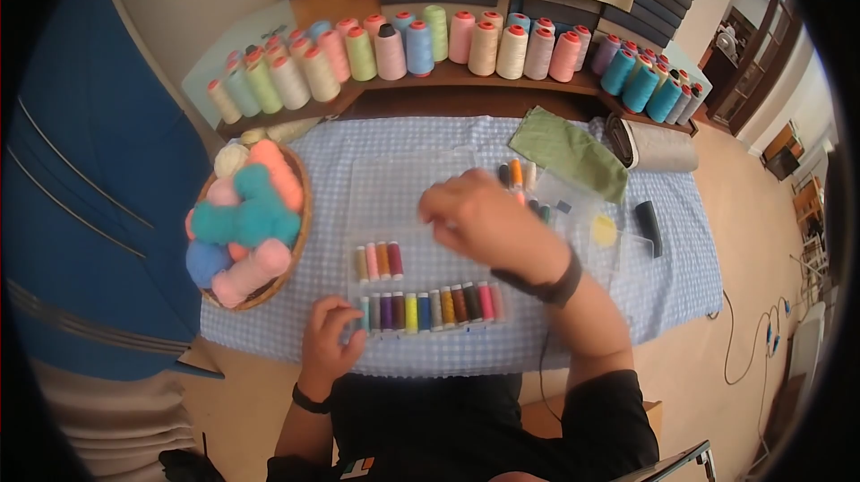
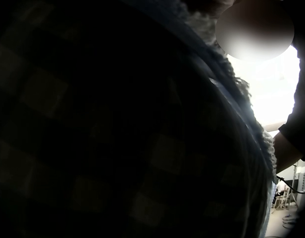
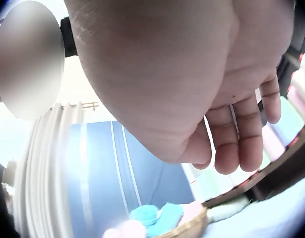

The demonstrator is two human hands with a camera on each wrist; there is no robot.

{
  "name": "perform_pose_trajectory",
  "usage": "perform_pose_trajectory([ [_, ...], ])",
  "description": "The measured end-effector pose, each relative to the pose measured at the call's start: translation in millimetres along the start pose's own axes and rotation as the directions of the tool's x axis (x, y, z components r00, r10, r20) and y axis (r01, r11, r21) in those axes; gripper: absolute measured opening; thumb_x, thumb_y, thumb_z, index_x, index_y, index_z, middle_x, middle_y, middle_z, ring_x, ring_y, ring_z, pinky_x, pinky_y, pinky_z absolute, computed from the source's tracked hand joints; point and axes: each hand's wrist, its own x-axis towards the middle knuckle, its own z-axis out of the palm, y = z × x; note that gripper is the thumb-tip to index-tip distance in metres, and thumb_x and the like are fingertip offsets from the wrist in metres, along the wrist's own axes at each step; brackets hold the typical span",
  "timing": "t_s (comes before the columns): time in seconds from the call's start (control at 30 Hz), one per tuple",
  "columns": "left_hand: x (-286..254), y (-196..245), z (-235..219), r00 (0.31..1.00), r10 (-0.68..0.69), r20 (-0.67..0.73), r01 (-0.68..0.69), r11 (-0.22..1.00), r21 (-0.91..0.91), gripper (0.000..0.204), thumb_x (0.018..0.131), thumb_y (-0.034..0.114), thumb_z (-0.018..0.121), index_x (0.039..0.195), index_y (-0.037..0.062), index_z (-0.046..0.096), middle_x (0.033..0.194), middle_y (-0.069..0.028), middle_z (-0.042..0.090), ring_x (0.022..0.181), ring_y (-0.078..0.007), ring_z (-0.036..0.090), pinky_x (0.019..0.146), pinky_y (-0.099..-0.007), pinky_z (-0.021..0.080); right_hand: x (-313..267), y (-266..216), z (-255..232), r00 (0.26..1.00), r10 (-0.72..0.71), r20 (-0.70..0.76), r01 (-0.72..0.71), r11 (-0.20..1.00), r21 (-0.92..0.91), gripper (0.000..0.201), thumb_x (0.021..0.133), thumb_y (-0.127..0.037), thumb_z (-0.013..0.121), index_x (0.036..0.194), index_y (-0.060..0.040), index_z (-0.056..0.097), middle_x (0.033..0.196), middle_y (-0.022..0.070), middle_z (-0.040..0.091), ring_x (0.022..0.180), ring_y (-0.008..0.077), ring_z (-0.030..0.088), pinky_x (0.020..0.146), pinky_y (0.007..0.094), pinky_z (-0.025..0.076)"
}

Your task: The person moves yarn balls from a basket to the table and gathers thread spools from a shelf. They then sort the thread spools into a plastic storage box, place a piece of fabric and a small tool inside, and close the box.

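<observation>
A clear plastic case (image 1: pixel 421 233) lies opened on the checked cloth. Its front compartment holds a row of small thread spools (image 1: pixel 411 313) in many colours, with several more spools (image 1: pixel 372 262) at the left of the row behind. My left hand (image 1: pixel 328 339) is at the case's front left corner, fingers loosely bent beside the pale teal spool (image 1: pixel 365 314). Over the case's right side hovers my right hand (image 1: pixel 475 218), blurred in the head view. The right wrist view shows its fingers (image 3: pixel 226 148) relaxed and bent, with no thing visible in them.
On the left stands a wicker basket (image 1: pixel 303 229) of yarn balls. Right of the case lie another clear container (image 1: pixel 578 200) with loose spools (image 1: pixel 516 174), a green cloth (image 1: pixel 573 149) and a black roll (image 1: pixel 648 228). Large thread cones (image 1: pixel 418 49) line the shelf behind.
</observation>
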Motion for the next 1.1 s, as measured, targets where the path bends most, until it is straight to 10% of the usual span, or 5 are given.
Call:
perform_pose_trajectory([
  [0.1, 0.2, 0.1, -1.6, 1.000, 0.007, -0.006, -0.007, 1.000, 0.009, 0.028, 0.082, 0.011, 0.076, 0.109, 0.0061, 0.072, 0.118, -0.0151, 0.061, 0.103, -0.0363, 0.066, 0.089, -0.0440, 0.056, -1.6, -8.2, 31.7, 0.972, -0.152, 0.182, 0.142, 0.988, 0.065, 0.006, 0.091, -0.013, 0.069, 0.096, -0.0105, 0.066, 0.093, 0.0056, 0.071, 0.093, 0.0308, 0.070, 0.085, 0.0459, 0.050],
  [0.5, 0.1, 1.1, -1.8, 1.000, 0.000, 0.006, 0.000, 1.000, 0.001, 0.028, 0.082, 0.011, 0.076, 0.109, 0.0068, 0.072, 0.119, -0.0139, 0.061, 0.105, -0.0356, 0.066, 0.089, -0.0437, 0.055, -7.9, -12.0, 56.5, 0.878, -0.073, 0.473, -0.043, 0.972, 0.230, 0.053, 0.090, -0.001, 0.063, 0.142, -0.0073, 0.061, 0.131, 0.0147, 0.072, 0.113, 0.0385, 0.069, 0.092, 0.0492, 0.056],
  [0.8, -0.3, -0.9, -1.2, 1.000, 0.008, 0.009, -0.008, 1.000, 0.007, 0.028, 0.083, 0.012, 0.076, 0.110, 0.0064, 0.071, 0.119, -0.0145, 0.060, 0.104, -0.0360, 0.065, 0.089, -0.0438, 0.055, -9.9, -13.4, 55.9, 0.928, -0.112, 0.357, 0.017, 0.966, 0.257, 0.031, 0.092, -0.006, 0.066, 0.123, -0.0036, 0.069, 0.109, 0.0143, 0.071, 0.103, 0.0385, 0.070, 0.090, 0.0493, 0.056],
  [1.1, -1.2, 1.2, -1.6, 0.999, -0.027, 0.031, 0.028, 0.999, -0.021, 0.026, 0.090, 0.020, 0.072, 0.109, 0.0020, 0.072, 0.118, -0.0162, 0.058, 0.105, -0.0333, 0.062, 0.094, -0.0436, 0.052, -9.9, -12.8, 52.1, 0.831, 0.070, 0.551, -0.173, 0.975, 0.137, 0.025, 0.097, -0.016, 0.066, 0.117, -0.0039, 0.075, 0.114, 0.0158, 0.075, 0.098, 0.0397, 0.072, 0.092, 0.0478, 0.057],
])
